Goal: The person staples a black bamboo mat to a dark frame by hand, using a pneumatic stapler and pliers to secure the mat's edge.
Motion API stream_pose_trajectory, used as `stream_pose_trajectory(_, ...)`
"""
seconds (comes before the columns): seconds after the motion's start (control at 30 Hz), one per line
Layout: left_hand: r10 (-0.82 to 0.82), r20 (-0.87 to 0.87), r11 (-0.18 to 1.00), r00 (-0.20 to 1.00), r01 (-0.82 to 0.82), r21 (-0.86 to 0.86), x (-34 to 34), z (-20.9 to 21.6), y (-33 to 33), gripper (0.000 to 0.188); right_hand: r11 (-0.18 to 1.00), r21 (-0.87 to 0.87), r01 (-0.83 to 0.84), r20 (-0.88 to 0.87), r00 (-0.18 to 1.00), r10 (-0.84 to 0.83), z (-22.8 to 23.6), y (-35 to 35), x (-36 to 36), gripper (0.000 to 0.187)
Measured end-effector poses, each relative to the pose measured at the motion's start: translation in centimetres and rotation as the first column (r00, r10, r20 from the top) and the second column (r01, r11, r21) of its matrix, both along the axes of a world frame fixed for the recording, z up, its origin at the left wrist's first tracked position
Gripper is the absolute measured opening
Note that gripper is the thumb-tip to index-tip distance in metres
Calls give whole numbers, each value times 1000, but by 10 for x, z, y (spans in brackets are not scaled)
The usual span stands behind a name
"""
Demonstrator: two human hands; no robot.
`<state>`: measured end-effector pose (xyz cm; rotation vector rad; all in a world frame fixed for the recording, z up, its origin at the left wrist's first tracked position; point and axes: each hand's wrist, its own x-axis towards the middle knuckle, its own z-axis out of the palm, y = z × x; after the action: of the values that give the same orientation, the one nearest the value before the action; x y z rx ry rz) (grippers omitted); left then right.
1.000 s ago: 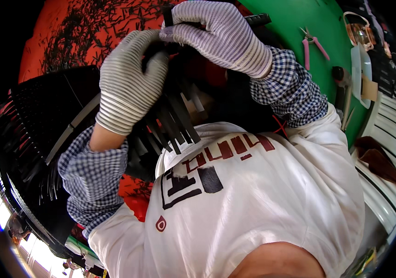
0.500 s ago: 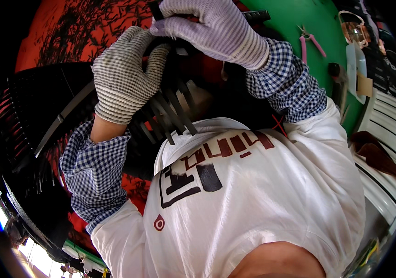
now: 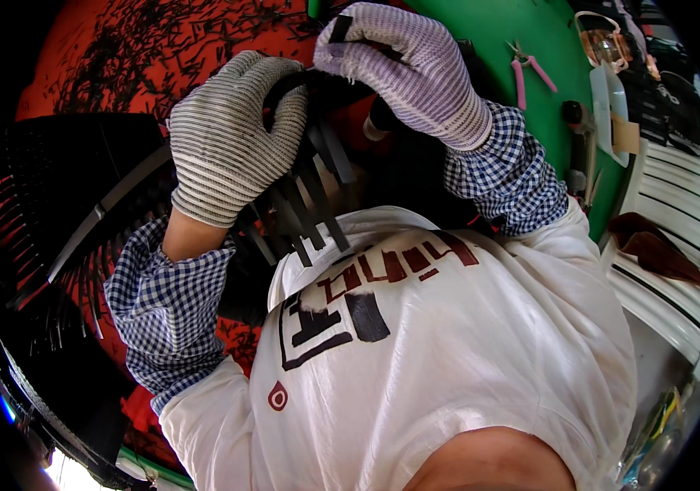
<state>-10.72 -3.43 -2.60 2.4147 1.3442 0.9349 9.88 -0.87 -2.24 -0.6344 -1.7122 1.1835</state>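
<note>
My left hand [image 3: 235, 139], in a white-and-dark striped glove, is closed on the curved edge of a black piece made of flat strips. Several loose black strips [image 3: 317, 192] hang from this piece toward my shirt. My right hand [image 3: 411, 74], in a paler lilac-striped glove, pinches a black strip [image 3: 339, 29] whose short end stands up past the fingers. The two hands are slightly apart, with dark material between them. Shadow and the gloves hide most of the piece there.
Small black scraps [image 3: 145, 49] litter a red surface. Pink-handled cutters [image 3: 534, 74] and a dark-headed tool [image 3: 579, 135] lie on a green surface to the right. A clear tray [image 3: 609, 102] stands beyond them. A large black slatted piece [image 3: 72, 172] with long strip ends spreads at left.
My right hand has moved right, away from the left hand, exposing more of the black strip end. My left hand stays on the black piece. The whole view has shifted slightly.
</note>
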Motion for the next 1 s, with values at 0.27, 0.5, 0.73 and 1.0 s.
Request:
stream_pose_trajectory(0.27, 37, -85, 994, 996, -27, 109, 1, -10, -4, 29, 871, 491, -9, 350, 918, -188, 17, -19, -9, 13)
stream_pose_trajectory(0.5, 60, -140, 967, 988, -23, 253, 3, -15, -12, 28, 860, 502, 90, 264, 931, -251, 14, -20, -8, 18)
stream_pose_trajectory(0.73, 80, -125, 967, 989, -47, 250, 5, -15, -16, 27, 980, 174, 92, 228, 965, -131, 26, 5, -19, 12)
stream_pose_trajectory(1.0, 127, -106, 962, 986, -97, 253, 11, -17, -17, 24, 998, 1, 62, 515, 855, -53, 22, 32, -19, 28)
